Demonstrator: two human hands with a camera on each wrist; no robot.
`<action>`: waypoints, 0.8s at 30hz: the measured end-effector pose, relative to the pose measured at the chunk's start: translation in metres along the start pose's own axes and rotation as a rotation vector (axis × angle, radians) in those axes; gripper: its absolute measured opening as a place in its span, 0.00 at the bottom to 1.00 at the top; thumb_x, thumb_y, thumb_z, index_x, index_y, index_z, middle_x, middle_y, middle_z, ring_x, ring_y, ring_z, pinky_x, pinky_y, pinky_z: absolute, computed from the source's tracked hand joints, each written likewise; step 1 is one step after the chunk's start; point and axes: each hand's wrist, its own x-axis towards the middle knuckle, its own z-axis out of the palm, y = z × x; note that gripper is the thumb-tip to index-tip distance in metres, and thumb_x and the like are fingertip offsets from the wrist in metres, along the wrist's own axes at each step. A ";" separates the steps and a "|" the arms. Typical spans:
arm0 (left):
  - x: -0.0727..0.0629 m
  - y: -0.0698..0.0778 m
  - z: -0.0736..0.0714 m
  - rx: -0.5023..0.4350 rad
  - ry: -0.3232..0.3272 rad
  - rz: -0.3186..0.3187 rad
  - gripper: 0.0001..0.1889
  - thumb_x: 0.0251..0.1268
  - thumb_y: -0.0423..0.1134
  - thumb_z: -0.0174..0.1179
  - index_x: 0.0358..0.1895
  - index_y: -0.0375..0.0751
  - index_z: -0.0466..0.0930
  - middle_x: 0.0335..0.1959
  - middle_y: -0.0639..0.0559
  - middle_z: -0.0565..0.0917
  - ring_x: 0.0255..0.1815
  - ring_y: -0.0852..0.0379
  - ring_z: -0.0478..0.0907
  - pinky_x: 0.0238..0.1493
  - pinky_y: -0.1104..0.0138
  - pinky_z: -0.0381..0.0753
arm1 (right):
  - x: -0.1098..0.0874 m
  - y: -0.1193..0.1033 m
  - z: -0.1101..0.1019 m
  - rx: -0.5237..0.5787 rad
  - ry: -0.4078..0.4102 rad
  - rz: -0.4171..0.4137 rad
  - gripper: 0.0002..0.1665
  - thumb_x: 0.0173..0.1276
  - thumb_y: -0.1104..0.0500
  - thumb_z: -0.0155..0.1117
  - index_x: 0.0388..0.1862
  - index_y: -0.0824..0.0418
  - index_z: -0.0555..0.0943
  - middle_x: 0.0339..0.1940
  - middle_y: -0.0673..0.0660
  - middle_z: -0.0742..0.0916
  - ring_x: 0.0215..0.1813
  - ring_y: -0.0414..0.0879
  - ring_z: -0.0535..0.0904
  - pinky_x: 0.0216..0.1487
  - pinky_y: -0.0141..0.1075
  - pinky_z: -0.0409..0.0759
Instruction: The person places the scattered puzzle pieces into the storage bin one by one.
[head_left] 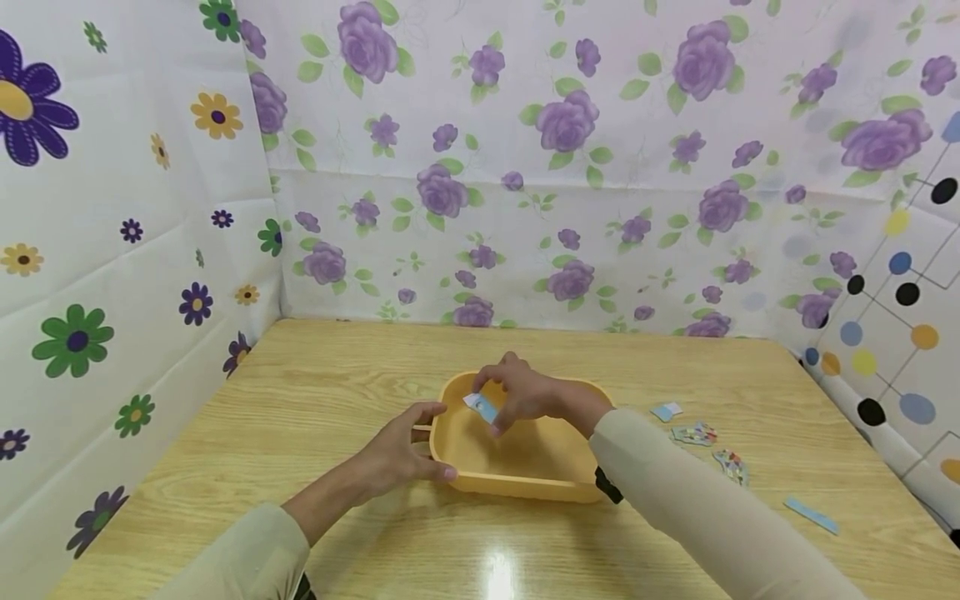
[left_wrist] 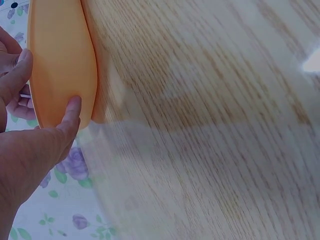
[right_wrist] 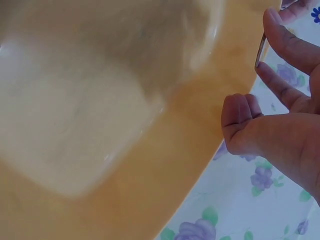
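Observation:
An orange plastic tray [head_left: 525, 486] with raised sides and a handle on its left end sits on the table. My left hand [head_left: 395, 450] grips that left end, its thumb [left_wrist: 74, 106] against the outer wall. Over the tray's inside, my right hand [head_left: 527, 392] pinches a small flat light-blue piece [head_left: 483, 408] with a pale end, between thumb and fingertips. The right wrist view shows this piece only as a thin edge [right_wrist: 260, 50]. Whether it touches the tray cannot be told.
Right of the tray lie a blue-and-white piece [head_left: 666, 412], two multicoloured flat pieces [head_left: 694, 433] [head_left: 731, 467] and a narrow light-blue strip [head_left: 812, 516]. Flowered sheets [head_left: 510, 250] hang behind the wooden table [head_left: 337, 367] and at its sides.

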 end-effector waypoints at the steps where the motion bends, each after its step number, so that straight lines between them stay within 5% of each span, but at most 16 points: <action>1: 0.000 0.000 0.000 -0.001 -0.003 0.003 0.49 0.47 0.32 0.75 0.72 0.36 0.54 0.70 0.34 0.57 0.68 0.32 0.61 0.51 0.59 0.83 | 0.001 -0.001 0.001 -0.007 -0.001 -0.001 0.34 0.45 0.63 0.81 0.52 0.49 0.78 0.50 0.59 0.68 0.57 0.57 0.65 0.53 0.48 0.73; 24: -0.002 -0.003 -0.002 -0.036 -0.039 0.022 0.50 0.48 0.33 0.75 0.73 0.35 0.52 0.71 0.32 0.54 0.69 0.30 0.57 0.51 0.59 0.82 | 0.005 -0.014 0.009 -0.138 -0.013 -0.004 0.34 0.47 0.58 0.81 0.55 0.49 0.78 0.47 0.57 0.67 0.54 0.54 0.59 0.50 0.46 0.70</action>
